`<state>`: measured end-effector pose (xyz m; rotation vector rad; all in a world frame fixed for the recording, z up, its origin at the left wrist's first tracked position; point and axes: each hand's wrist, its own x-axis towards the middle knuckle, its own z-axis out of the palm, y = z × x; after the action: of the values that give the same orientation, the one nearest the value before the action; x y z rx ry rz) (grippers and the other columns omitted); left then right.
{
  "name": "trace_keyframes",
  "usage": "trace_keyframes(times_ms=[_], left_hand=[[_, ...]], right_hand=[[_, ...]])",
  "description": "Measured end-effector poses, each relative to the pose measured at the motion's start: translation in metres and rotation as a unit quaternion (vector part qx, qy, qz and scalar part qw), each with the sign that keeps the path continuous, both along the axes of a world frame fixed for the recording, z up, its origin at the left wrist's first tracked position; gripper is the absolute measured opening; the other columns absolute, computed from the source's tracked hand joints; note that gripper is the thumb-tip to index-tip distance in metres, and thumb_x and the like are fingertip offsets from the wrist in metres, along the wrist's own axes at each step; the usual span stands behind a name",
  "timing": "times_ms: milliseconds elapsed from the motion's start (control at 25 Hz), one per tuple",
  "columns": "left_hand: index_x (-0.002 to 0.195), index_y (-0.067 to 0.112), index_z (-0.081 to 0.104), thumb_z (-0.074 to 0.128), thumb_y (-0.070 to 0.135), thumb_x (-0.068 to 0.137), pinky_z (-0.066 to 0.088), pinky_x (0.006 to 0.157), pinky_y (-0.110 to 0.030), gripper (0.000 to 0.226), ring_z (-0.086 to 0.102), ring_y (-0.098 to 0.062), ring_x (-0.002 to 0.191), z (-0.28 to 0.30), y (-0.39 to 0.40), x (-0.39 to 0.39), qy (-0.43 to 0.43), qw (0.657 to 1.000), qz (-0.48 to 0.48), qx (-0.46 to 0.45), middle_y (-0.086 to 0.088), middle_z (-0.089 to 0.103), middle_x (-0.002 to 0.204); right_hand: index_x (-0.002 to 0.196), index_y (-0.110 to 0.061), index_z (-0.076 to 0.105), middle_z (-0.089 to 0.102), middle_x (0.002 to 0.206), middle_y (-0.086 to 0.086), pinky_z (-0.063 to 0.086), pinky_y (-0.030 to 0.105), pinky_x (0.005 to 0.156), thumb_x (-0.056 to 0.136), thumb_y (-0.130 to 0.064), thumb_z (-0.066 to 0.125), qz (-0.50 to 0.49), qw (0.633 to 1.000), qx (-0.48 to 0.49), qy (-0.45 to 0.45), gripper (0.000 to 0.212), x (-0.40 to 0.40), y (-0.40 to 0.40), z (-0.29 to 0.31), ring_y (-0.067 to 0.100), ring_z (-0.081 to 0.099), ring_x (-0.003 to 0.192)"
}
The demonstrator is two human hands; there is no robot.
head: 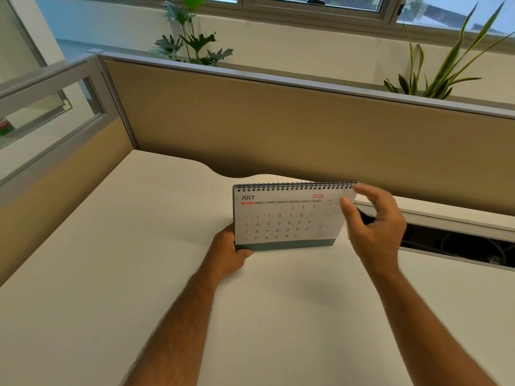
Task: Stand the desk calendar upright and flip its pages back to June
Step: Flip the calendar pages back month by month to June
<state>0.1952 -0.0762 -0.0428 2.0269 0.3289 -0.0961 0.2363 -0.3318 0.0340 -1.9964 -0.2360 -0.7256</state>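
— Where do we look from?
— From head height, tilted forward and down, close over the white desk [111, 246].
— And farther off?
— We face the partition [278, 121] and the windows [320, 1].

Left hand [231, 247]: grips desk calendar [284, 215] lower left corner.
Right hand [376, 224]: thumb and curled fingers pinch its upper right corner.
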Motion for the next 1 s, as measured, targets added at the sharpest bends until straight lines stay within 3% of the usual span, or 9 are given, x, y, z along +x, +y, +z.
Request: trace_keyframes(times_ms=[160,280,520,760,880,1000], left_hand=[[0.129,0.018,0.046,0.073,0.003,0.078,0.049,0.097,-0.041,0.059,0.055,-0.030,0.118,0.001,-0.001,0.000,0.001,1.000,0.004,0.003,-0.009,0.058,0.127],[0.128,0.019,0.046,0.073,0.003,0.078,0.049,0.097,-0.040,0.059,0.055,-0.030,0.117,0.001,-0.001,0.000,-0.002,1.000,0.002,0.004,-0.009,0.058,0.126],[0.126,0.019,0.048,0.074,0.004,0.077,0.050,0.095,-0.038,0.057,0.057,-0.026,0.111,0.000,0.001,0.000,-0.005,1.000,-0.001,0.001,-0.008,0.060,0.124],[0.128,0.020,0.047,0.073,0.005,0.078,0.050,0.095,-0.038,0.058,0.056,-0.025,0.112,0.001,0.000,0.000,-0.007,1.000,-0.002,0.005,-0.005,0.058,0.122],[0.127,0.020,0.048,0.073,0.004,0.078,0.051,0.095,-0.037,0.057,0.054,-0.019,0.107,0.002,0.000,-0.002,-0.002,1.000,-0.009,0.013,0.001,0.057,0.117],[0.123,0.017,0.052,0.072,-0.003,0.075,0.051,0.089,-0.030,0.055,0.057,-0.019,0.105,-0.002,0.003,0.001,-0.020,0.999,-0.016,0.039,-0.004,0.062,0.117]], right_hand=[[0.124,-0.015,0.061,0.063,0.127,0.007,0.052,0.049,0.101,0.086,-0.022,0.074,-0.100,0.955,0.198,0.196,0.041,-0.016,0.000,-0.037,0.021,0.060,0.113],[0.133,-0.016,0.056,0.061,0.134,0.010,0.049,0.050,0.104,0.086,-0.025,0.073,-0.073,0.933,0.203,0.289,0.051,-0.023,0.005,-0.049,0.023,0.058,0.117],[0.123,-0.014,0.063,0.066,0.126,0.009,0.049,0.048,0.100,0.083,-0.025,0.076,-0.080,0.931,0.190,0.302,0.043,-0.031,0.011,-0.053,0.027,0.063,0.110],[0.087,-0.013,0.065,0.073,0.092,0.004,0.057,0.043,0.093,0.077,-0.025,0.081,-0.086,0.938,0.185,0.281,0.023,-0.035,0.001,-0.049,0.017,0.070,0.086],[0.093,-0.015,0.065,0.075,0.089,0.003,0.057,0.042,0.092,0.079,-0.019,0.079,-0.059,0.939,0.198,0.275,0.020,-0.035,-0.006,-0.047,0.019,0.073,0.087],[0.084,-0.007,0.064,0.076,0.084,-0.003,0.061,0.038,0.081,0.088,-0.010,0.069,0.004,0.934,0.238,0.268,0.007,-0.034,-0.017,-0.046,0.025,0.073,0.092]])
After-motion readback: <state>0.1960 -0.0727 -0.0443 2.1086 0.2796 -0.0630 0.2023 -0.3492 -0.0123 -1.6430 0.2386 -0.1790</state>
